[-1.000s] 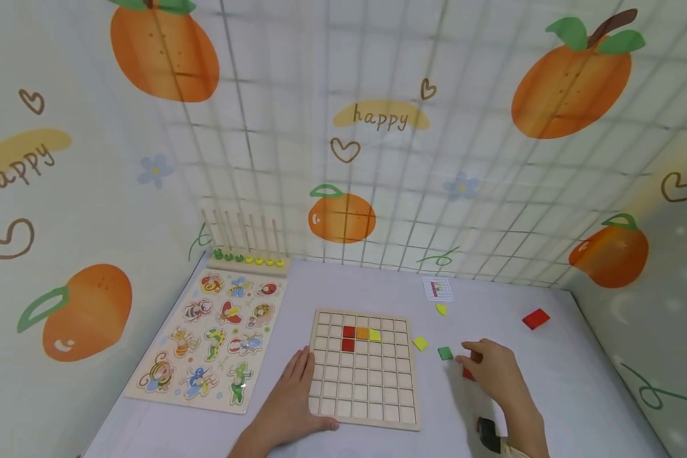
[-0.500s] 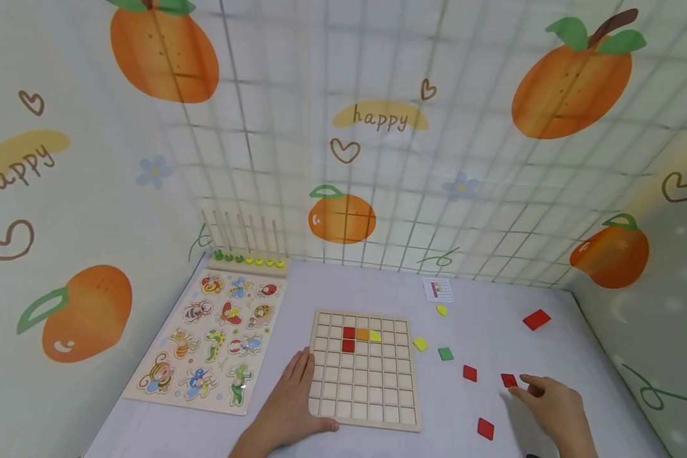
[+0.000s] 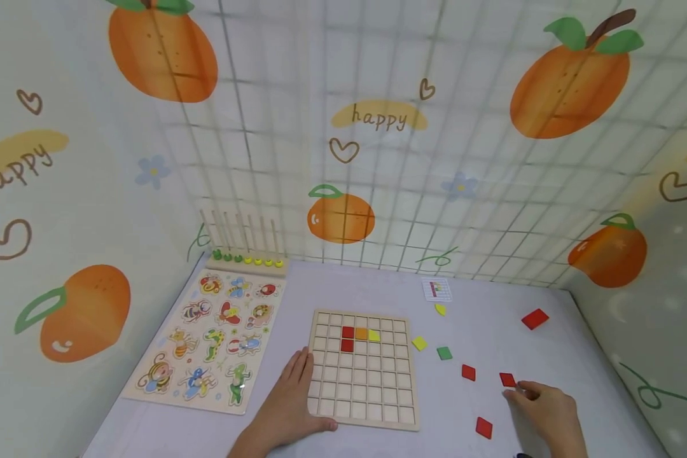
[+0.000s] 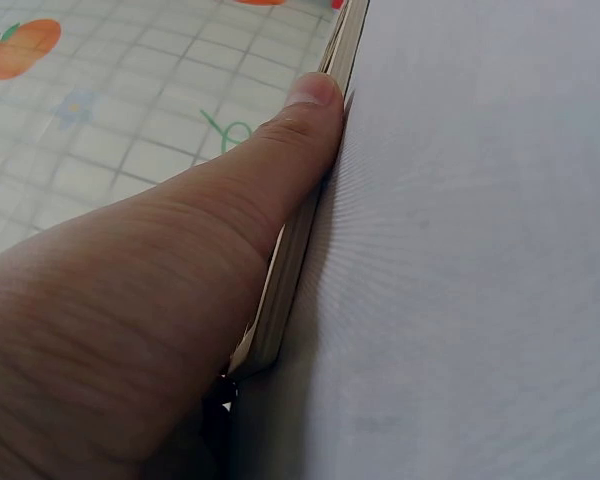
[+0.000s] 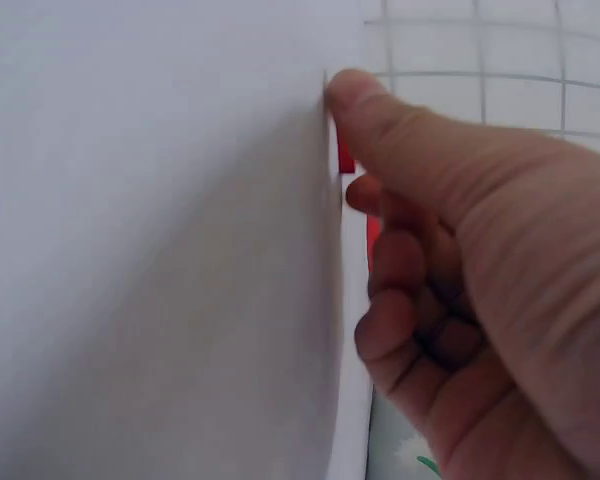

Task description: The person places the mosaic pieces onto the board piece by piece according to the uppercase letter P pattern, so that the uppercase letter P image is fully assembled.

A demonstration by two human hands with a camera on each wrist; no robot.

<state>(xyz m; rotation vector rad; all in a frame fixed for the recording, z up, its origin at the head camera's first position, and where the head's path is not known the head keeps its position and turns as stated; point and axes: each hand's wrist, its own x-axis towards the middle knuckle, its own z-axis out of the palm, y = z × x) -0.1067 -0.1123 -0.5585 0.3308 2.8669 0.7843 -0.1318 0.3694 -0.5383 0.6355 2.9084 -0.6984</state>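
The left hand [image 3: 286,399] rests straight-fingered against the wooden grid board [image 3: 366,376]; the right hand [image 3: 545,408] has thumb and forefinger at a red square tile [image 3: 507,380], whether pinching I cannot tell.

Puzzle board [image 3: 222,383] left of grid board [image 3: 362,375], tiles [image 3: 468,372] right, card [image 3: 437,290] behind tiles
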